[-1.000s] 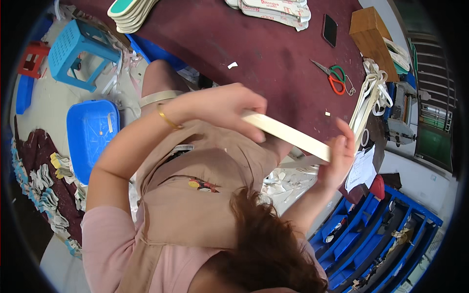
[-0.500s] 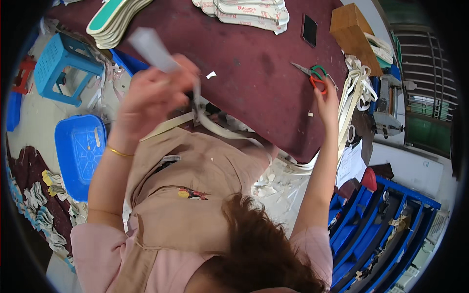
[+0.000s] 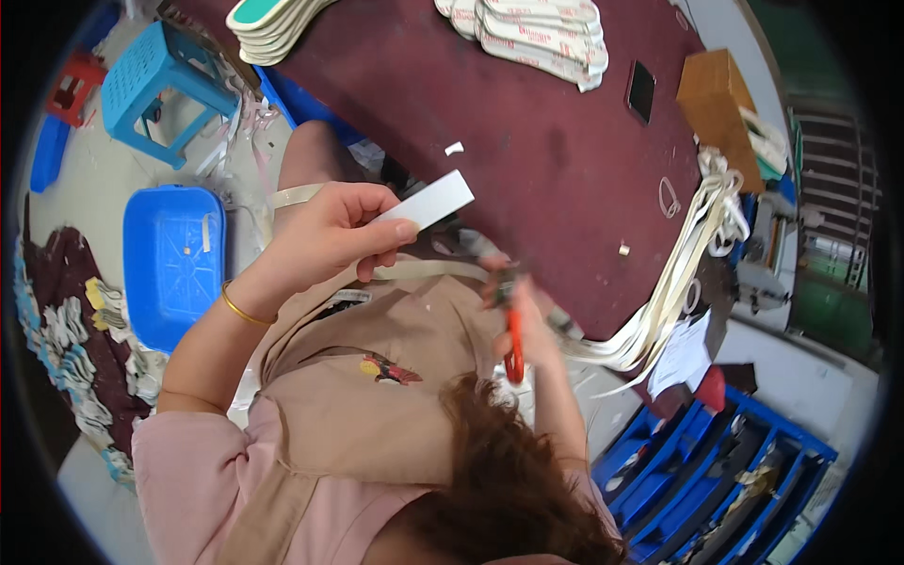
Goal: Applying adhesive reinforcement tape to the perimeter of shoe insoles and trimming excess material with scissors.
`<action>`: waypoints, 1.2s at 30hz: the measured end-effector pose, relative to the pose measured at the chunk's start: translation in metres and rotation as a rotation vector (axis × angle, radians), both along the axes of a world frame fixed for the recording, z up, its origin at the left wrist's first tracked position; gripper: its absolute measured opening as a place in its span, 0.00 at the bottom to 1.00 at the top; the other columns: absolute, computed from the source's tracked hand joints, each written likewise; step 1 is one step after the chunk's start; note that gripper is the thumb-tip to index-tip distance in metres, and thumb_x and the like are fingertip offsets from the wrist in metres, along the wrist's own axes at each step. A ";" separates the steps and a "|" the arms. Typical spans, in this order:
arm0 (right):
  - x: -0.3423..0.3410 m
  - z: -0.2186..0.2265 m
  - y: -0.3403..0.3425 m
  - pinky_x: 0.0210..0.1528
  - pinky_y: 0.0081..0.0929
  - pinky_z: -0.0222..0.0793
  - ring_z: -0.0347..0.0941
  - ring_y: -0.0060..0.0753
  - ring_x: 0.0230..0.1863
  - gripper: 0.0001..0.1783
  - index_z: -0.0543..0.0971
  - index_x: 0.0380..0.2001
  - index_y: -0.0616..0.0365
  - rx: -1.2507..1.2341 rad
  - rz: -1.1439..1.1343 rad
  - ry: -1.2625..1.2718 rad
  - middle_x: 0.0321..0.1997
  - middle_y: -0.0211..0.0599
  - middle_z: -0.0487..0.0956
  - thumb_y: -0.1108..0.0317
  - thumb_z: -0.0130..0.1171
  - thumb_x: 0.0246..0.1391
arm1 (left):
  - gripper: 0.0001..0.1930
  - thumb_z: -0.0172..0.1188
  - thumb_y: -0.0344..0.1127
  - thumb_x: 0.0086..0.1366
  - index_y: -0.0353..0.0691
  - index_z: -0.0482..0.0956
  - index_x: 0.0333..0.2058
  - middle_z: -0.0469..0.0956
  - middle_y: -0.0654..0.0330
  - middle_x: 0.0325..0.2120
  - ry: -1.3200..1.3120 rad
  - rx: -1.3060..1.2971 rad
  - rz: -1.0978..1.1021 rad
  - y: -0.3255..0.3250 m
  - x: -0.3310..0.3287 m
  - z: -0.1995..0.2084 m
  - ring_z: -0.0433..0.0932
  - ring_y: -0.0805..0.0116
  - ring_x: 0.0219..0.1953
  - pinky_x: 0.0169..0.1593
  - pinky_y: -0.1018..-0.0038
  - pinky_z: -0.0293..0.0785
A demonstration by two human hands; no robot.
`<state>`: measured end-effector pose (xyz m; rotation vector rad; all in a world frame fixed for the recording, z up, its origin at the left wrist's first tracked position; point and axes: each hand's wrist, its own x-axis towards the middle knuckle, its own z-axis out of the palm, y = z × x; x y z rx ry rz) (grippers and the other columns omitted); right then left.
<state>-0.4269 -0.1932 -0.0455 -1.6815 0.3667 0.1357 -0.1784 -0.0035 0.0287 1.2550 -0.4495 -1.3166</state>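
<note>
My left hand [image 3: 344, 231] pinches a flat white rectangular strip [image 3: 431, 201] between thumb and fingers, over my lap by the table's near edge. Close to that hand, a cream band [image 3: 424, 270] runs across the front of my tan apron [image 3: 348, 414]. My right hand [image 3: 532, 325], smeared by motion, grips a pair of scissors [image 3: 514, 347] just to the right of the strip. An orange-red handle loop shows below the fingers; blurring keeps the blades from being made out.
On the dark red table [image 3: 527, 179] lie stacked shoe insoles [image 3: 546, 33], a phone [image 3: 640, 91] and a wooden box [image 3: 713, 94]. Long cream strips [image 3: 683, 240] hang at the right. A blue basin [image 3: 174, 268] and a blue stool [image 3: 169, 89] stand left; a blue rack [image 3: 716, 471] stands lower right.
My right hand has lifted the scissors off the table and brought them left, toward my lap. My left hand has lowered slightly, and the white strip now points up to the right.
</note>
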 end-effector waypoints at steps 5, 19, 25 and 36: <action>0.033 -0.001 0.064 0.24 0.13 0.57 0.60 0.15 0.26 0.36 0.65 0.52 0.53 0.575 -0.231 0.059 0.32 0.25 0.66 0.52 0.67 0.42 | 0.10 0.59 0.37 0.59 0.35 0.76 0.27 0.73 0.66 0.17 -0.143 0.184 -0.303 -0.006 0.000 -0.003 0.68 0.82 0.15 0.19 0.84 0.64; 0.053 0.044 -0.072 0.56 0.31 0.58 0.66 0.39 0.54 0.33 0.65 0.53 0.66 -0.688 -0.498 -0.189 0.54 0.45 0.67 0.61 0.64 0.47 | 0.14 0.53 0.39 0.64 0.32 0.75 0.37 0.78 0.60 0.27 0.078 -0.109 -0.057 -0.076 -0.011 -0.014 0.76 0.77 0.26 0.31 0.81 0.71; 0.091 0.005 -0.069 0.49 0.23 0.63 0.69 0.22 0.42 0.07 0.76 0.35 0.64 -0.100 -1.046 -0.654 0.41 0.35 0.77 0.70 0.54 0.57 | 0.19 0.53 0.47 0.63 0.36 0.76 0.25 0.72 0.61 0.15 -0.949 -0.170 -0.217 -0.215 0.039 -0.003 0.69 0.73 0.20 0.28 0.73 0.68; 0.247 0.011 -0.224 0.50 0.39 0.66 0.71 0.55 0.47 0.20 0.70 0.47 0.68 -0.996 -0.533 -0.346 0.46 0.53 0.75 0.63 0.45 0.56 | 0.23 0.43 0.50 0.62 0.43 0.74 0.47 0.72 0.55 0.49 -1.655 0.103 0.397 -0.374 0.171 -0.060 0.69 0.54 0.52 0.53 0.55 0.62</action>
